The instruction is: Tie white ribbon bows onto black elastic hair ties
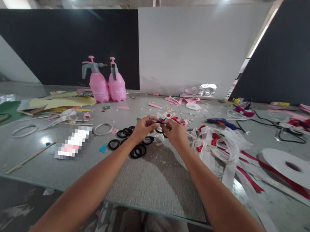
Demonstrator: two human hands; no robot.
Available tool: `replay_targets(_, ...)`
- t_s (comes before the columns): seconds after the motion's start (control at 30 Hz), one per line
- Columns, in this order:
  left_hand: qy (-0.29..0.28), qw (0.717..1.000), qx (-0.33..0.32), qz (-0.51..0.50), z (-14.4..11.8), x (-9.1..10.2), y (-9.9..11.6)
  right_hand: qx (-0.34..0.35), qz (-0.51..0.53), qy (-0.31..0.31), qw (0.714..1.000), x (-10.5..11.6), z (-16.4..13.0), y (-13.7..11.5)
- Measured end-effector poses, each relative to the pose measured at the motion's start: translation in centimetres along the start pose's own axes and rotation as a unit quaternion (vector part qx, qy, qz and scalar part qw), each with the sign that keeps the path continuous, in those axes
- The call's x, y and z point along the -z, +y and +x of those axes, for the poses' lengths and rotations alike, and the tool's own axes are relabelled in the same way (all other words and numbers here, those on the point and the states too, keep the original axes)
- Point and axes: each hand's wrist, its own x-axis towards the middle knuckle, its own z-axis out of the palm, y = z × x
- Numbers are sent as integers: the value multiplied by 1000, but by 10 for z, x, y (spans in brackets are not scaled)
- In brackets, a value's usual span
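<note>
- Head view: a small black ring [160, 122], thin and seemingly a hair tie, is pinched between both hands above the table [158, 181]; it is stretched roughly left to right between the fingertips, though its exact tilt is too small to tell.
- The left hand [143, 128] and right hand [176, 132] meet thumb to thumb, fingers curled and closed on the ring, both forearms reaching forward and converging.
- Just below and left of the grip lies a loose pile of black rings [131, 143], round and matte.
- Right of the grip sits a tangle of white and red ribbon [219, 145]; farther right, a flat white ribbon roll [293, 168].
- Well beyond the grip to the left stand two pink spray bottles [108, 83], smooth plastic.
</note>
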Motion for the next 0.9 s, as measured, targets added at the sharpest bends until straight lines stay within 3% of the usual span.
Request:
replay_targets(0.13,-20,998,29,-46,-2,-1,1,1,2,13,1000,0,1,2)
replay_targets(0.3,27,994,48,-98,0,2,-3,55,19,73,996,-2,0,-1)
replay_targets(0.5,64,992,54,-90,3,3,-7,74,33,37,996,-7,-2,-5)
replay_targets(0.67,62,991,70,-91,0,0,-4,50,48,36,997,-8,-3,-4)
replay_targets(0.9,57,992,75,-83,-1,-5,-4,69,40,37,996,-11,-5,-7)
